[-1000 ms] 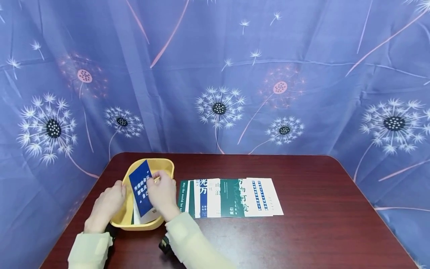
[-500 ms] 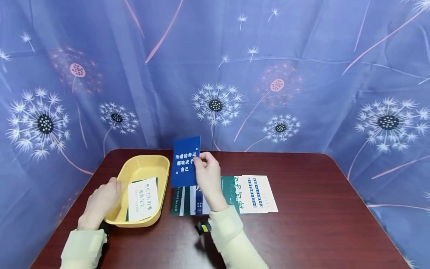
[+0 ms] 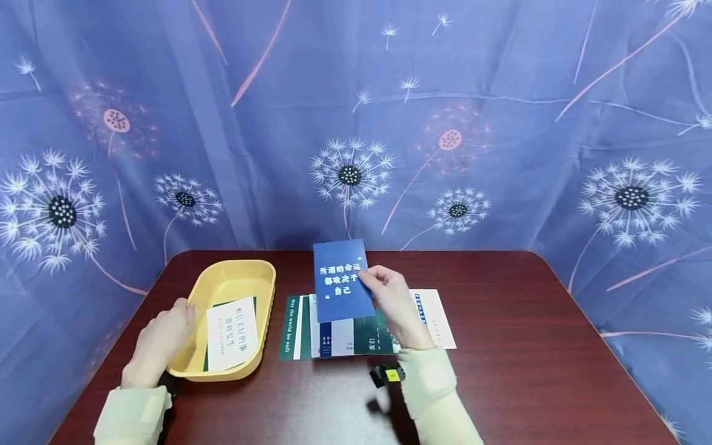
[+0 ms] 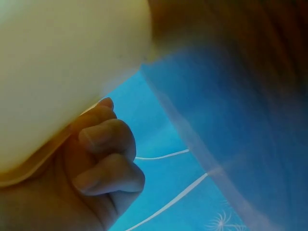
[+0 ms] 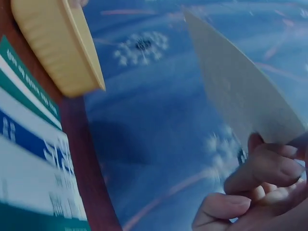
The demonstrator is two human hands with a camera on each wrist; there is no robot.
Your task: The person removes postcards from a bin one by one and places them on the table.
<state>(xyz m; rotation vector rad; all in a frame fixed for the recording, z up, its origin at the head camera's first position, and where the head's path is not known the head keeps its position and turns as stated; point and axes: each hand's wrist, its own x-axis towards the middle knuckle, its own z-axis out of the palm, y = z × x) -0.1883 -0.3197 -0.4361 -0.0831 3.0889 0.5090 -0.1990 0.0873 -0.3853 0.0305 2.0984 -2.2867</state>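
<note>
My right hand [image 3: 397, 303] pinches a blue card [image 3: 340, 272] with white lettering by its right edge. The card is held up above an overlapping row of cards [image 3: 289, 334] and hides part of it. In the right wrist view the pale back of the card [image 5: 240, 91] stands up from the fingers. At the left, my left hand [image 3: 161, 340] grips the left rim of a yellow plastic basket [image 3: 250, 269]; its curled fingers [image 4: 108, 137] show beside the wall in the left wrist view. Inside the basket lies a white card [image 3: 230, 334] with green lettering, over a dark green one.
The dark red-brown table [image 3: 500, 321] has rounded far corners. A blue curtain [image 3: 278, 154] with a dandelion print hangs close behind it and along both sides. A white card [image 3: 442, 318] forms the right end of the row.
My right hand has lifted the blue card out of the basket and carried it right, over the row of cards. The left hand has stayed at the basket's rim.
</note>
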